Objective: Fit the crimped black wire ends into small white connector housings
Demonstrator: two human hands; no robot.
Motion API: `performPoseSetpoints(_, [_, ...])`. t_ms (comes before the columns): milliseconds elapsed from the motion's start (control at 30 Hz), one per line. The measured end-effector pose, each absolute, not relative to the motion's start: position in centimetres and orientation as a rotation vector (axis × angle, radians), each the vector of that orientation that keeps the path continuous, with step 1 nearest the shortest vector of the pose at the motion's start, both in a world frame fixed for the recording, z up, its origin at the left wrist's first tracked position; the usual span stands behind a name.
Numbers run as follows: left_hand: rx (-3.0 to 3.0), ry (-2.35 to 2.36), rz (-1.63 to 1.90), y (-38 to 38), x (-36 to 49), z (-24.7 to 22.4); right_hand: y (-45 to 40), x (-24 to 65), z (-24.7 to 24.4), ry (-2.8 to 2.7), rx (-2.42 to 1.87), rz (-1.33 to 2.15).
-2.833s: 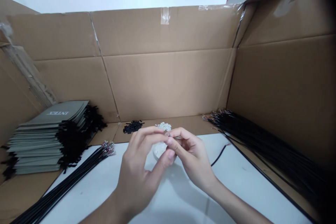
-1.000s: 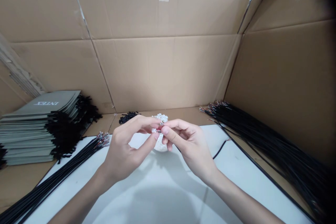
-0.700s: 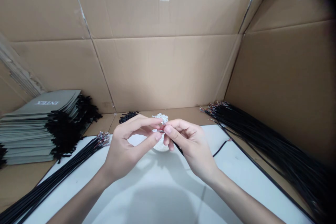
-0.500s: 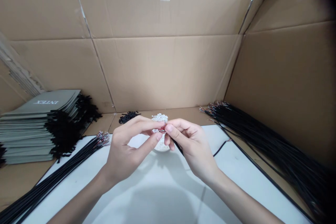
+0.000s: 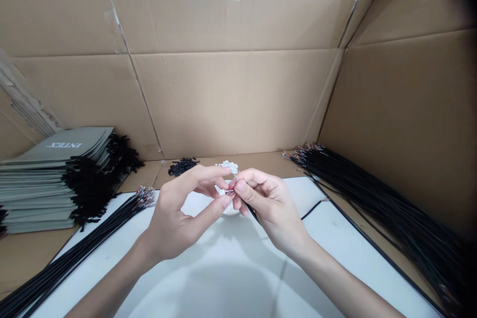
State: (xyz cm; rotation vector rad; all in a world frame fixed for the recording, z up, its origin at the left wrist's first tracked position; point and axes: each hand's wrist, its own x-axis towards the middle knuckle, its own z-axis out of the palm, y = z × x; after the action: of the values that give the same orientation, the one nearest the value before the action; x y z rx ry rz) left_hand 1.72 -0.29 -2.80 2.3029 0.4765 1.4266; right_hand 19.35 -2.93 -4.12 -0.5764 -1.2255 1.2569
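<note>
My right hand [image 5: 272, 203] pinches a black cable [image 5: 252, 211] near its end, where thin wires, some red, come out. At the wire ends sits a small white connector [image 5: 222, 192], just above my left thumb. My left hand [image 5: 179, 213] is curled around this connector, with the thumb below and the other fingers behind it. The left index finger is lifted apart from the thumb. Behind the fingertips, a round white container [image 5: 231, 210] on the white table is mostly hidden.
Black cables with bare wire ends lie in bundles at left [image 5: 108, 231] and right [image 5: 372, 203]. Small heaps of black pieces [image 5: 182, 166] and white pieces [image 5: 228, 166] lie at the back. Grey INTEX bags [image 5: 37, 194] are stacked at left. Cardboard walls [image 5: 238, 99] enclose the back and right.
My left index finger has risen away from the thumb, and the fingers have parted slightly. The white connector now shows between them. My right hand keeps its hold on the cable.
</note>
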Motion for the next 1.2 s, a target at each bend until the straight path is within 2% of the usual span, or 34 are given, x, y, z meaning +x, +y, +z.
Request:
performPoseSetpoints(300, [2.333, 0.482, 1.405, -0.1, 1.7, -2.5, -2.8, 19.5, -3.9, -1.251, -0.593, 1.253])
performPoseSetpoints(533, [2.085, 0.610, 1.383, -0.3, 2.1, -2.8, -3.0, 19.6, -4.1, -1.231, -0.600, 1.214])
performPoseSetpoints(1000, [2.058, 0.613, 1.401, -0.4, 2.4, -2.7, -3.6, 18.7, -4.3, -1.210, -0.758, 0.878])
performPoseSetpoints(1200, [2.038, 0.576, 1.261, -0.2, 1.9, -2.3, -3.7, 18.7, -4.2, -1.234, -0.731, 0.893])
